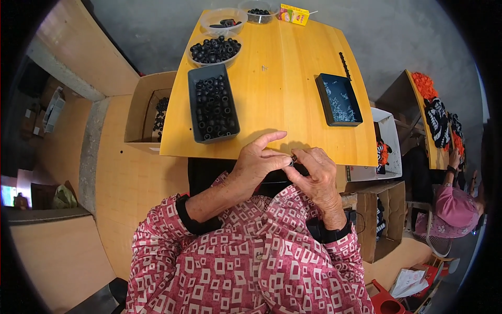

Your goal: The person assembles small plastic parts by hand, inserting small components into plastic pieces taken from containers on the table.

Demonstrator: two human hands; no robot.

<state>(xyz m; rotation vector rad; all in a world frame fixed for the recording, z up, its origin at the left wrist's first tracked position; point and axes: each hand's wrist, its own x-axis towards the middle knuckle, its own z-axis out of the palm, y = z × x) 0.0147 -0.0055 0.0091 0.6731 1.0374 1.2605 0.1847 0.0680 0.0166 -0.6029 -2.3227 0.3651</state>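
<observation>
Both hands meet just over the near edge of the wooden table (272,104). A small dark ring-like piece (293,159) is pinched between the fingertips, mostly covered by them. My left hand (255,161) reaches in from the left, its thumb and fingertips closed on the piece and its index finger raised. From the other side, my right hand (318,175) grips it with thumb and curled fingers. Left of the hands stands a dark rectangular bin (236,118) of black cylindrical caps (213,104). To the right is a dark tray (322,104) with tiny shiny bits.
Clear round tubs (191,56) of black parts line the far left, beside a yellow drink carton (294,14). A thin black strip (344,65) lies behind the tray. Cardboard boxes (137,118) flank the table. Another person (455,209) sits far right near orange-and-black items (436,120).
</observation>
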